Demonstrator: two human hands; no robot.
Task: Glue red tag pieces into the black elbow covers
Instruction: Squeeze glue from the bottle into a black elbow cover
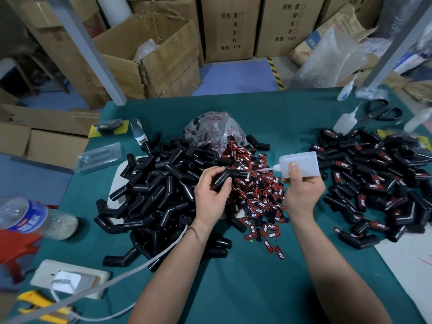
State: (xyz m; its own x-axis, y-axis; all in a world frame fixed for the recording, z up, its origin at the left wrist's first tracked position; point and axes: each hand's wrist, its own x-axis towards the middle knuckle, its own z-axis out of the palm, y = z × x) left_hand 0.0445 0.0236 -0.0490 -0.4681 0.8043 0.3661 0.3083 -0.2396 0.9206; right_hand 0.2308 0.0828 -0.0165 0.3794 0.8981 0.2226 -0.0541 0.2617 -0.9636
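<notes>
Left hand (211,195): I see it gripping one black elbow cover (230,177) above the red tag pile (257,195). Right hand (301,190): grasping glue bottle (298,166), nozzle at the cover.

Left forearm (168,274) and right forearm (332,265) bare, uncovered from the lower frame edge up to the wrists. Thin dark band (195,231) looped round the wrist just below left hand (210,195). Short, trimmed thumbnail (293,165) on right hand (301,190).
</notes>
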